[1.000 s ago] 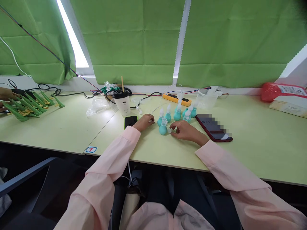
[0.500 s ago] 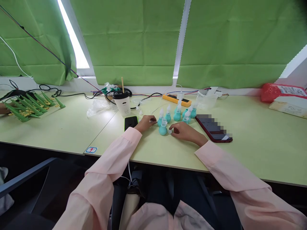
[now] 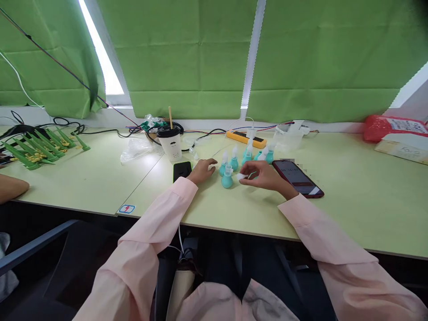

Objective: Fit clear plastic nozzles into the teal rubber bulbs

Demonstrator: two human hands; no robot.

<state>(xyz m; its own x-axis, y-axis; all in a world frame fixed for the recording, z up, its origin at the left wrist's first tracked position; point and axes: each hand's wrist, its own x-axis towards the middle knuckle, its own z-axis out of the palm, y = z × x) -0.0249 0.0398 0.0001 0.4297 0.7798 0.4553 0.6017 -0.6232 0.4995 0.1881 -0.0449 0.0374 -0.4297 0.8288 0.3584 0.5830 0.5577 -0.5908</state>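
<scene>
My right hand (image 3: 262,175) pinches a small white plastic cap (image 3: 240,177) between thumb and fingertips, just above the table. To its left stands a teal squeeze bulb (image 3: 227,179) with a clear neck on top, apart from both hands. My left hand (image 3: 202,171) rests on the table with its fingers apart and nothing in them. Close by its fingertips is a second teal bulb (image 3: 223,168) with a white nozzle. Several more such bulbs (image 3: 247,159) are grouped behind, some partly hidden by my right hand.
A phone (image 3: 299,178) lies right of my right hand. A black-and-green device (image 3: 182,170) and a lidded paper cup (image 3: 171,145) are at left. Behind are a yellow tool (image 3: 247,139) and a clear container (image 3: 289,137). A co-worker's arm (image 3: 12,188) shows near green plastic parts (image 3: 42,147).
My right hand has raised and tilted the white cap beside the front bulb. My left fingers have spread from a pinch and drawn slightly left. The co-worker's arm has come nearer the table's front edge.
</scene>
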